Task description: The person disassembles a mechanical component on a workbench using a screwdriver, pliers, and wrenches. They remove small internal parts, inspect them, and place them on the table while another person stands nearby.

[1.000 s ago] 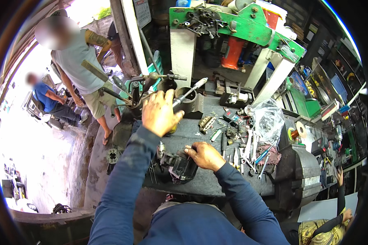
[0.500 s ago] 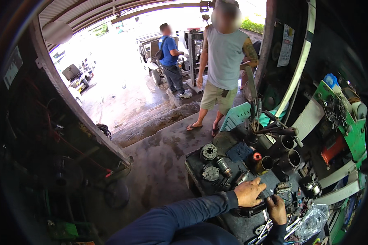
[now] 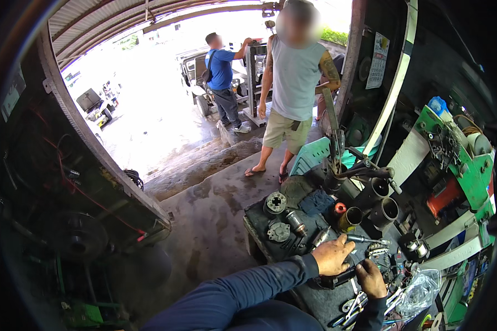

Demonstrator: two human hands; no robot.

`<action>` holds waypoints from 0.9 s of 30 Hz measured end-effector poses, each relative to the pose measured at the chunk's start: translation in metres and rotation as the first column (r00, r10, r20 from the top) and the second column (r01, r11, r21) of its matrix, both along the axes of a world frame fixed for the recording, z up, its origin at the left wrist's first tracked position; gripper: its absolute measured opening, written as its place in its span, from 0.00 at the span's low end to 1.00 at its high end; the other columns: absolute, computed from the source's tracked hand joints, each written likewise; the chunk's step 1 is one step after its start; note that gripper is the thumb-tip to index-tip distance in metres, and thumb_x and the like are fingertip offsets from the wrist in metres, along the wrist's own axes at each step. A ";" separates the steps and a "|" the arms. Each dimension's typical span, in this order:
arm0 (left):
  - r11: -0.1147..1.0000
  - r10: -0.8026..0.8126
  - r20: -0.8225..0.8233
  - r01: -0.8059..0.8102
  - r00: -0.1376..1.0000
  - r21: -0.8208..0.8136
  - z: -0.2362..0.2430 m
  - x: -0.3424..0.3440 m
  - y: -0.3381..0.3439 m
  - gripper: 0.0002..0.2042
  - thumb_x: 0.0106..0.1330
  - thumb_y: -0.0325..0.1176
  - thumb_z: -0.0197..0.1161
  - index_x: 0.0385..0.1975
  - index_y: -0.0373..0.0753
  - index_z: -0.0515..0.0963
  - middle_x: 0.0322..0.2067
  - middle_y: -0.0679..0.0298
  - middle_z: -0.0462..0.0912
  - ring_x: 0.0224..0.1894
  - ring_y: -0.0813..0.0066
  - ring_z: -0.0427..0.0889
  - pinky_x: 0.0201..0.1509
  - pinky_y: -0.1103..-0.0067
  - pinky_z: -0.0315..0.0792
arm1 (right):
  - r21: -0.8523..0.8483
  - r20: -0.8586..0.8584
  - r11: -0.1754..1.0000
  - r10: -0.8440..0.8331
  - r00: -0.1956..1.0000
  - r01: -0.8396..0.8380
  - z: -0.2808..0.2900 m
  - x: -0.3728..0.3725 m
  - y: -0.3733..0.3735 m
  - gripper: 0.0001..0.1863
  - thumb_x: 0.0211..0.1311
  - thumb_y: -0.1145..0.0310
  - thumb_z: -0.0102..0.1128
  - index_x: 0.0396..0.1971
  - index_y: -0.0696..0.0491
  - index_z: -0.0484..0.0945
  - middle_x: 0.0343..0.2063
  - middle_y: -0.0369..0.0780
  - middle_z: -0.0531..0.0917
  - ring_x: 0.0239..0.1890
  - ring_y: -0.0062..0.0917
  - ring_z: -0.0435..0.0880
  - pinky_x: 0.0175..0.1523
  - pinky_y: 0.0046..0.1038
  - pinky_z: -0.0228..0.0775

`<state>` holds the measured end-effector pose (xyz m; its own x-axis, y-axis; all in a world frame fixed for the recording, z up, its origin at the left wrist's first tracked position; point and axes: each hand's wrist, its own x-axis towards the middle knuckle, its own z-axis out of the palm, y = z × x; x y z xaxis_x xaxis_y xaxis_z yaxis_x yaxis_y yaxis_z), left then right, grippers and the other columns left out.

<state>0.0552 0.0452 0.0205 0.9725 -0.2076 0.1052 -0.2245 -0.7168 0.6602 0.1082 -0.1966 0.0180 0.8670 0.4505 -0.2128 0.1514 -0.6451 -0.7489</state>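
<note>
My left hand (image 3: 333,257) reaches across the workbench, fingers spread and stretched forward, its thumb side against a dark cylindrical metal part (image 3: 332,281). Close on its right, my right hand (image 3: 372,279) has curled fingers, with thumb and fingertips closed at that part's right end. Both hands cover much of the part. Just beyond the left fingers lies a slim metal tool with a long handle (image 3: 364,239). Several wrenches (image 3: 352,307) lie near my right wrist, beside a clear plastic bag (image 3: 419,292).
Round metal housings (image 3: 275,203), a motor armature (image 3: 296,223) and upright metal cylinders (image 3: 384,213) occupy the bench (image 3: 258,227). A green machine frame (image 3: 458,154) stands at right. One person in a grey sleeveless shirt (image 3: 297,77) faces the bench; another in blue (image 3: 222,69) stands outside.
My view has turned slightly right. The long-handled tool now shows beyond my left fingers. The person in blue has raised an arm onto the upright metal frame. My hands stay at the part.
</note>
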 end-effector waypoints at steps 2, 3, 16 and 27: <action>1.000 0.002 0.009 -0.002 1.000 0.006 -0.001 0.000 -0.001 0.32 0.67 0.43 0.74 0.66 0.37 0.70 0.61 0.39 0.73 0.55 0.38 0.85 0.60 0.55 0.80 | -0.002 0.073 1.000 -0.003 0.997 0.003 0.002 -0.001 0.002 0.17 0.79 0.60 0.62 0.35 0.59 0.77 0.24 0.38 0.76 0.28 0.23 0.73 0.35 0.32 0.67; 1.000 0.003 0.006 -0.003 1.000 0.013 -0.001 0.001 -0.001 0.32 0.67 0.43 0.74 0.66 0.37 0.70 0.61 0.39 0.73 0.55 0.38 0.85 0.60 0.55 0.80 | 0.007 0.089 1.000 -0.017 0.996 0.016 0.002 -0.002 0.004 0.16 0.79 0.60 0.62 0.35 0.57 0.76 0.23 0.33 0.75 0.27 0.19 0.72 0.33 0.29 0.66; 1.000 -0.003 0.000 0.003 1.000 0.022 -0.002 0.000 0.000 0.32 0.68 0.43 0.73 0.66 0.36 0.68 0.61 0.38 0.71 0.56 0.38 0.84 0.62 0.55 0.79 | 0.028 0.077 0.996 -0.087 0.993 0.085 0.006 -0.007 0.005 0.12 0.76 0.65 0.65 0.34 0.57 0.79 0.24 0.32 0.78 0.23 0.19 0.73 0.29 0.28 0.67; 1.000 -0.002 0.000 0.002 1.000 0.016 -0.001 -0.003 0.001 0.33 0.68 0.43 0.73 0.68 0.36 0.68 0.62 0.38 0.71 0.56 0.38 0.84 0.62 0.56 0.79 | 0.036 -0.017 0.994 -0.099 0.995 0.100 0.011 -0.009 0.013 0.14 0.76 0.63 0.65 0.37 0.61 0.81 0.25 0.36 0.81 0.27 0.21 0.76 0.35 0.29 0.69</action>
<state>0.0522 0.0458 0.0198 0.9721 -0.2114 0.1019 -0.2260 -0.7267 0.6487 0.0995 -0.1837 0.0285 0.9047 0.3700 -0.2113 0.0761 -0.6282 -0.7743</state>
